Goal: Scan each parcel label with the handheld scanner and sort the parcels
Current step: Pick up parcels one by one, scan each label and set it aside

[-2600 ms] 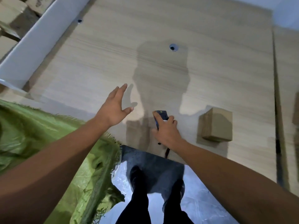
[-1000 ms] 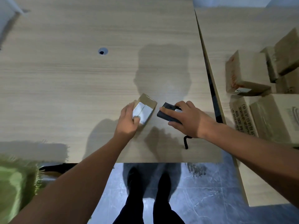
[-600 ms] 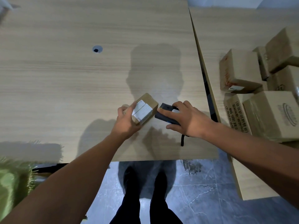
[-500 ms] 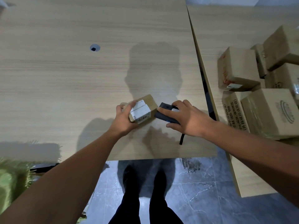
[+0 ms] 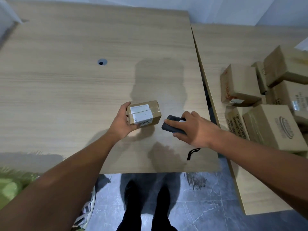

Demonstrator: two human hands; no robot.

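A small brown cardboard parcel point(image 5: 146, 110) with white labels facing up is held above the wooden table point(image 5: 66, 90) by my left hand point(image 5: 121, 124), which grips its left end. My right hand point(image 5: 195, 129) holds the black handheld scanner point(image 5: 171, 125) just to the right of the parcel, its front end pointing toward the parcel, with a gap between them. The scanner's black wrist strap point(image 5: 192, 153) hangs below my right wrist.
A second wooden table point(image 5: 233, 47) stands to the right across a narrow gap, bearing several brown cardboard parcels point(image 5: 240, 84). A green sack point(image 5: 10, 185) lies at the lower left. A cable hole point(image 5: 102, 62) sits in the main table. My feet stand on grey floor tiles.
My left hand has picked up the parcel and turned it so the white labels face up. The scanner stayed in my right hand beside it. The view has shifted right, bringing the parcel pile into sight.
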